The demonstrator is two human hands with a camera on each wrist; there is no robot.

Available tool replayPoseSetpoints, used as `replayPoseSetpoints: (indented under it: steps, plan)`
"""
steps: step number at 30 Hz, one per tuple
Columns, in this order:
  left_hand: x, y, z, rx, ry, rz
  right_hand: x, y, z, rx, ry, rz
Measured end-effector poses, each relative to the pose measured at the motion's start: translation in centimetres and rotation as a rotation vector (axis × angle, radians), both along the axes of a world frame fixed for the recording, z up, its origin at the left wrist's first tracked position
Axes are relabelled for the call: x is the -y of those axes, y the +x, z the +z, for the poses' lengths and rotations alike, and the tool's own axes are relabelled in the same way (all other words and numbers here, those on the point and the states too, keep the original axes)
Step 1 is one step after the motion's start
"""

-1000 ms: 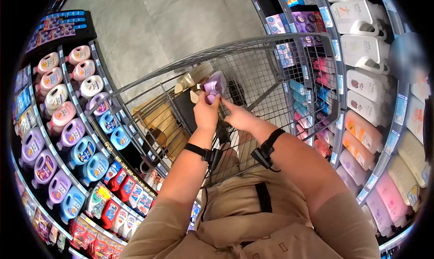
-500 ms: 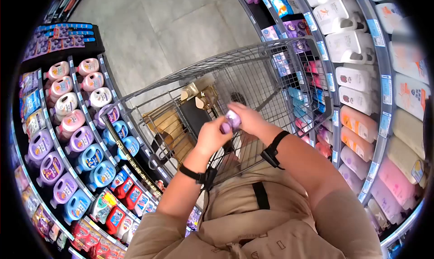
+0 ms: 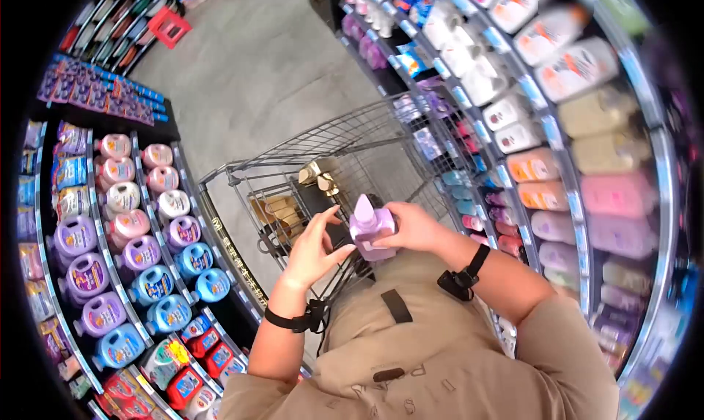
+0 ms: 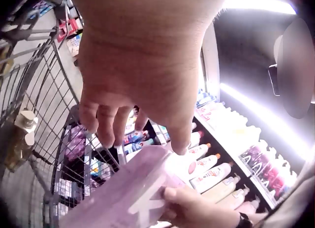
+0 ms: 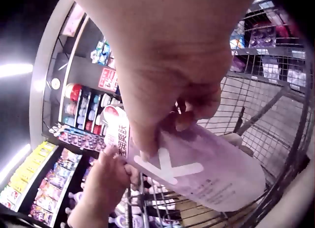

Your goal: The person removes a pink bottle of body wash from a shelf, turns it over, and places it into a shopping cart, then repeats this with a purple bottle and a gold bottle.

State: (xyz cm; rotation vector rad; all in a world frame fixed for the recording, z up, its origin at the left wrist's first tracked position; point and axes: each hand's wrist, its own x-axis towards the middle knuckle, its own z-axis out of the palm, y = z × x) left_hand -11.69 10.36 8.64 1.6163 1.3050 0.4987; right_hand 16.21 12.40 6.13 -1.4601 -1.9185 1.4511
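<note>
A pale purple bottle (image 3: 374, 236) with a pointed purple cap is in my right hand (image 3: 412, 228), close to my body over the near end of the shopping cart (image 3: 315, 137). The right thumb lies across the bottle's front, and the right wrist view shows large white lettering on it. My left hand (image 3: 315, 247) is beside the bottle with fingers spread and nothing in its grasp. In the left wrist view, the left fingers (image 4: 120, 127) hang above the bottle's lower end. Gold-topped bottles (image 3: 317, 176) stand in the cart.
Shelves of detergent jugs (image 3: 139, 251) line the left side. On the right, shelves hold white, orange and pink bottles (image 3: 616, 194). A brown package (image 3: 279, 211) lies in the cart. Grey floor (image 3: 249, 68) runs ahead, with a red frame-shaped object (image 3: 169, 27) at the far left.
The purple bottle came up from the cart in my left hand, passed through both hands, and is now in the right hand nearer my body. The left hand has let go. The view has turned.
</note>
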Motion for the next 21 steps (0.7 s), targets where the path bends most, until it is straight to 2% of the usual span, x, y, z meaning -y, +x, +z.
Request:
replayPoseSetpoints:
  steps: [3,4,6,8,9,10,12,16,18,20,21]
  plan:
    - [1.9,0.4,2.8,0.003,-0.091,-0.178,2.8,0.7,6.0,-0.021,-0.124,-0.061]
    - [2.7,0.9,3.3,-0.051,-0.031,-0.25,4.4,0.8,6.8,-0.006,-0.11,-0.098]
    - [4.3,2.4,4.0,0.034,-0.072,-0.322,7.4,1.2,8.2,-0.171,-0.123,-0.164]
    - [5.9,4.0,4.4,0.144,-0.032,-0.341,10.4,1.8,10.3,-0.131,-0.074,-0.199]
    - [6.7,4.5,4.7,0.24,-0.017,-0.325,11.9,2.0,10.9,-0.227,-0.166,-0.295]
    - [7.4,5.2,5.0,0.24,-0.009,-0.357,13.3,2.1,11.3,-0.331,-0.257,-0.387]
    - [8.6,6.4,5.7,0.351,-0.066,-0.352,15.8,3.5,11.4,-0.312,-0.244,-0.374]
    - [10.1,8.9,7.0,0.237,0.052,-0.46,20.2,6.1,12.1,-0.403,-0.252,-0.351]
    - [10.7,10.6,7.6,0.257,0.122,-0.497,22.5,7.1,11.9,-0.363,-0.111,-0.214]
    - [11.0,12.3,8.2,0.226,0.171,-0.563,24.5,8.1,11.9,-0.418,-0.132,-0.255]
    - [11.0,13.3,9.0,0.17,0.213,-0.616,25.2,8.8,12.1,-0.332,-0.111,-0.264]
